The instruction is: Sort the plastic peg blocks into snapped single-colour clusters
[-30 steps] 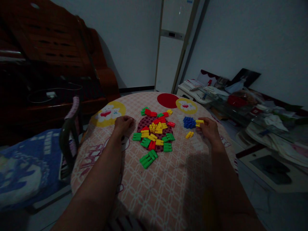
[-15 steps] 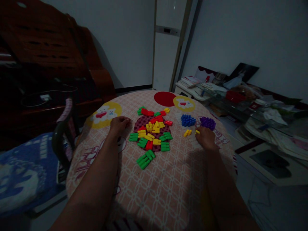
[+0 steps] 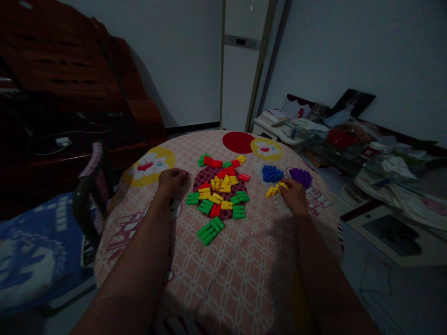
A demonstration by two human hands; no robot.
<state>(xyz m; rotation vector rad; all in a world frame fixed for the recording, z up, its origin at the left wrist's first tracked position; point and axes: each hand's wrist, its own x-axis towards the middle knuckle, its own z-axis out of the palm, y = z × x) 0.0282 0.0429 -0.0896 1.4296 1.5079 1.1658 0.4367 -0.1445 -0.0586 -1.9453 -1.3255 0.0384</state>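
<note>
Tablecloth (image 3: 209, 279) (lettering (image 3: 321, 199) too dim to read) | right hand (image 3: 295, 193): pinching yellow block (image 3: 282, 186) | left hand (image 3: 172, 181): grip unclear

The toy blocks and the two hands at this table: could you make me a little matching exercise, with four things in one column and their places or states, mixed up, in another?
Column one
1. left hand
2. right hand
3. blue blocks
4. purple blocks

Column two
A. the block group farthest right
B. left of the mixed-colour blocks, apart from them
C. between the mixed-colour blocks and the purple ones
D. touching a yellow block

Right pairs: 1-B, 2-D, 3-C, 4-A
</note>
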